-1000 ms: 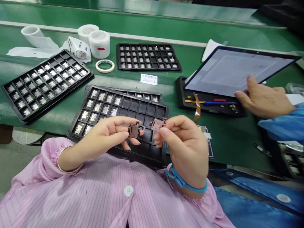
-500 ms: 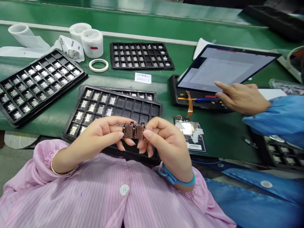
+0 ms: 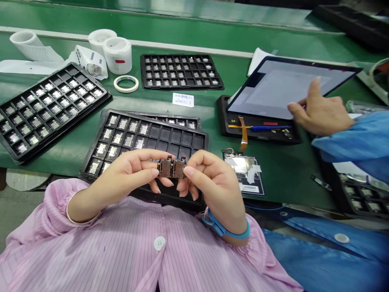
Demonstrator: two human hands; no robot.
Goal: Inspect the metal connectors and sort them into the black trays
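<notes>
Between my two hands, two small dark circuit boards (image 3: 172, 168) are held side by side, each with a brown metal face and a short tab on top. My left hand (image 3: 136, 170) pinches the left edge between thumb and fingers. My right hand (image 3: 209, 178) grips the right edge the same way. Whether the boards are joined in the middle I cannot tell. Below them lies a black compartment tray (image 3: 146, 198), with silver parts in its left pockets and bare pockets on the right. My hands hide part of it.
Another loaded tray (image 3: 39, 109) lies at left, one more (image 3: 182, 72) at the back. Label rolls (image 3: 118, 54), a tape ring (image 3: 126, 84) and a handwritten note (image 3: 182, 100) are nearby. At right, a co-worker's hand (image 3: 325, 109) is by a tilted screen (image 3: 273, 89), wired to a board (image 3: 243, 166).
My hands and the boards have hardly moved. The co-worker's hand has shifted right, its thumb now raised in front of the screen.
</notes>
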